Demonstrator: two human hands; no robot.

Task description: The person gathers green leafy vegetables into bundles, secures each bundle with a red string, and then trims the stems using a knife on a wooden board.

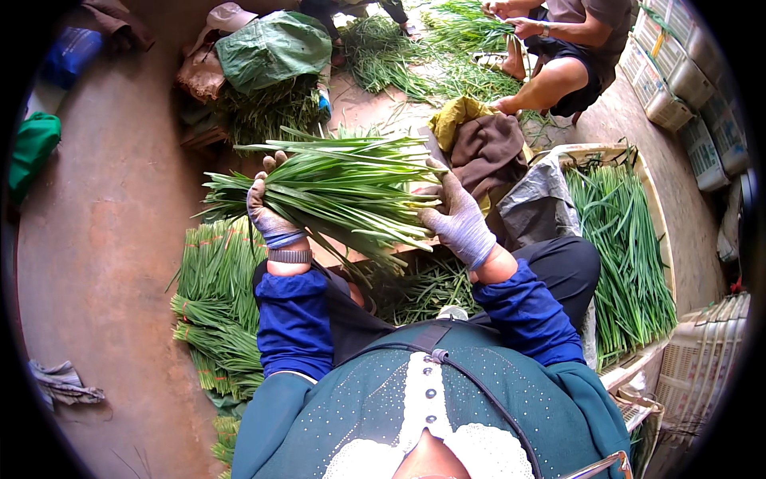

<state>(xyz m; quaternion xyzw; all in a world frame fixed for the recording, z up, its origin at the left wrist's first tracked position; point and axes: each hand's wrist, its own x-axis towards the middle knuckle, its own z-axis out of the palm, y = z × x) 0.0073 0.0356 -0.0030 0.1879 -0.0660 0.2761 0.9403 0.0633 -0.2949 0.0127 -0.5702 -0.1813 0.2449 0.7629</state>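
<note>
Left hand, gloved: curled round 1 loose green bundle, which lies crosswise, raised between both hands. Right hand, gloved: open, fingers spread against the bundle's 3 o'clock end. Clock from bundle, 12 straight ahead: brown cloth between 2 and 3, crate of greens past 3, banded bunches at 7 to 8, green sack at 11. 1 co-worker at 2. Stacked crates, 4 o'clock: any print too small for me to read.
</note>
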